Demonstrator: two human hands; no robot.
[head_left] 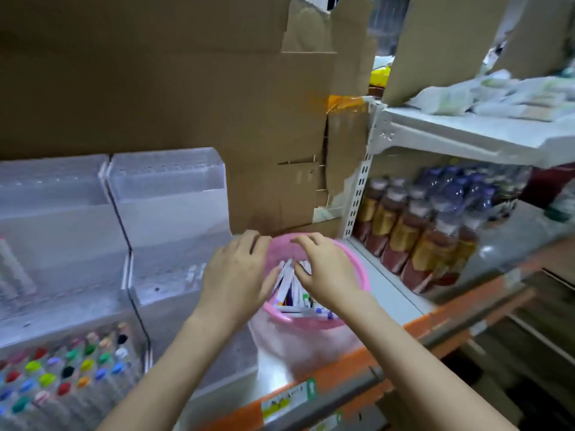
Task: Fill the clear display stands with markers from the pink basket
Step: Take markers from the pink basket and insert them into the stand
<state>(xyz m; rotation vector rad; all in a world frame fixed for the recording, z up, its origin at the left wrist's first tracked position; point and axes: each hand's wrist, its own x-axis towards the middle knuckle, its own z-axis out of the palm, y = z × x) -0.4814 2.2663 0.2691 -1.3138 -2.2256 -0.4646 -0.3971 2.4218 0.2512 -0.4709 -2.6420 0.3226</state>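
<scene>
Two bare forearms are seen nearest the lens, both reaching forward to one pink basket (357,269). The left hand (236,275) is held over the basket's left rim with its fingers loosely bent and its thumb lowered against the markers (291,286). The right hand (323,272) is held over the middle of the basket, its fingertips curled down to the marker tops. Whether a marker is actually pinched by either hand cannot be told through the blur.

The markers are stacked upright and slanted inside the basket; their number cannot be counted.

Two clear display stands are set side by side to the left of the basket. The right stand (174,213) is seen just beside the basket, its tiers mostly bare. In the left stand (56,225), the front tier is filled with colour-capped markers (62,368), many rows deep.

All of this is carried on a grey shelf with an orange front edge (435,321). Brown cardboard boxes (155,73) are stacked behind. To the right, rows of bottles (420,234) are stored under a white upper shelf (466,132), on which pale packets (497,94) are piled.
</scene>
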